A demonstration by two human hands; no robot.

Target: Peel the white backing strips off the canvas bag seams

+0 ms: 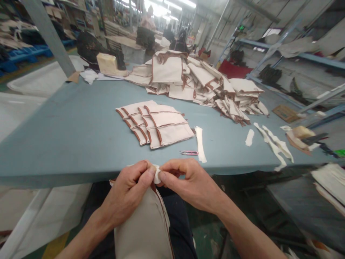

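Note:
Over my lap hangs a beige fabric piece [140, 223] with brown edging. My left hand [134, 189] is closed on its upper edge, thumb on top. Between both hands sticks up a small white cloth strip [157, 175]. My right hand [185, 181] pinches this strip between thumb and fingers, right beside the left fingertips. Just beyond, pink-handled thread snips [189, 153] lie on the blue-grey table [81, 144], next to a longer white strip [200, 144]. Several beige pieces with brown edging [172, 126] lie overlapped in stacks behind them.
A large heap of beige pieces [172, 72] covers the back of the table. A yellowish block [107, 63] stands at back left. White scraps [273, 142] and another block [303, 133] lie on the right. White bins [24, 111] flank the left edge; people are far behind.

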